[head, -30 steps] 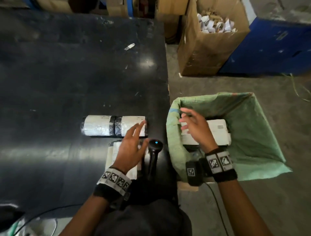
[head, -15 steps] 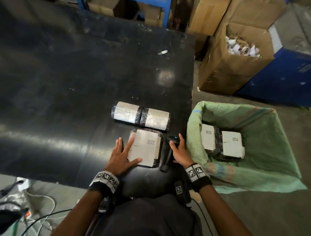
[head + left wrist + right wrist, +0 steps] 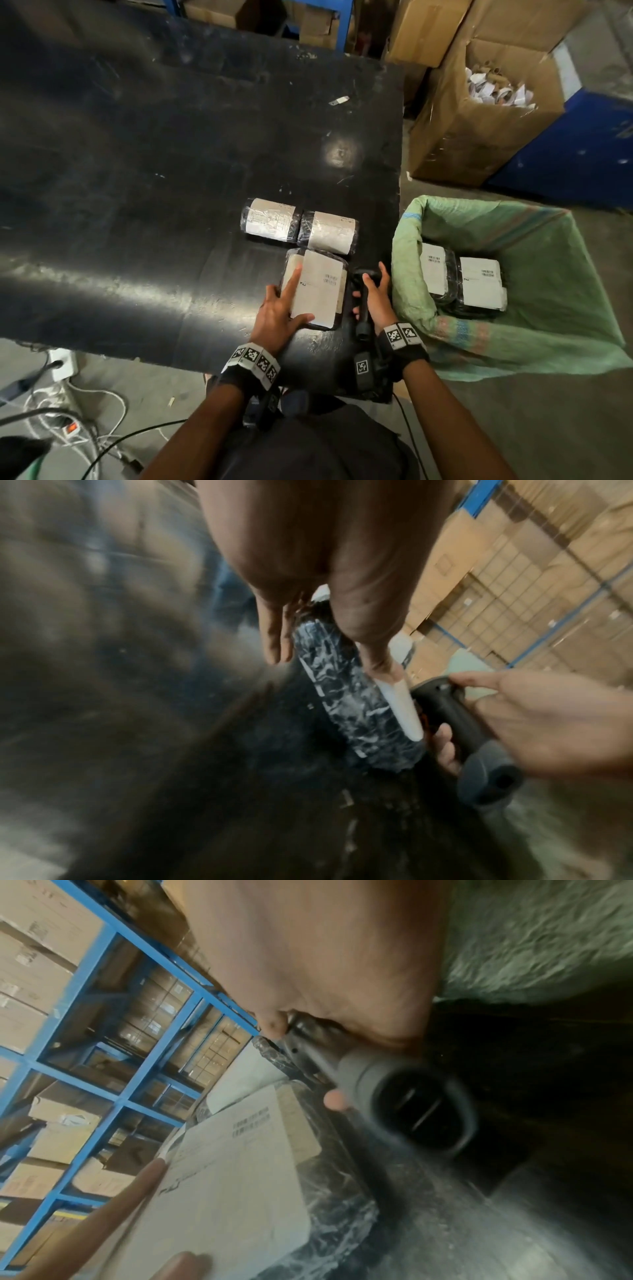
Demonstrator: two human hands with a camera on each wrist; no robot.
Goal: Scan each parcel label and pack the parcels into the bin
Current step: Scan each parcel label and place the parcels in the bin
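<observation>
Head view puts the flat parcel (image 3: 313, 291) just below the frame's centre on the black table (image 3: 137, 171), with two rolled parcels (image 3: 299, 226) touching end to end directly above it and two more parcels (image 3: 462, 284) already lying in the green-lined bin (image 3: 565, 308) at centre right. The left hand (image 3: 279, 313) lies on the flat parcel's left edge, forefinger stretched across the white label (image 3: 317, 289), thumb along the bottom edge; the fingers look straight, pressing rather than gripping. The right hand (image 3: 375, 294) is wrapped round the handle of the black scanner (image 3: 363, 298), just right of the parcel.

The parcel looks light and fairly stiff, and its crinkled black film (image 3: 346, 696) is probably slick (the paper label should give better purchase), so I would take it by the long edges, thumb beneath.

The left wrist view alone shows the parcel's thickness and wrinkled side. The right wrist view alone shows the barcode lines (image 3: 250, 1121) close up and the scanner's hollow butt end (image 3: 421, 1110), though the scanner's head is hidden there.
</observation>
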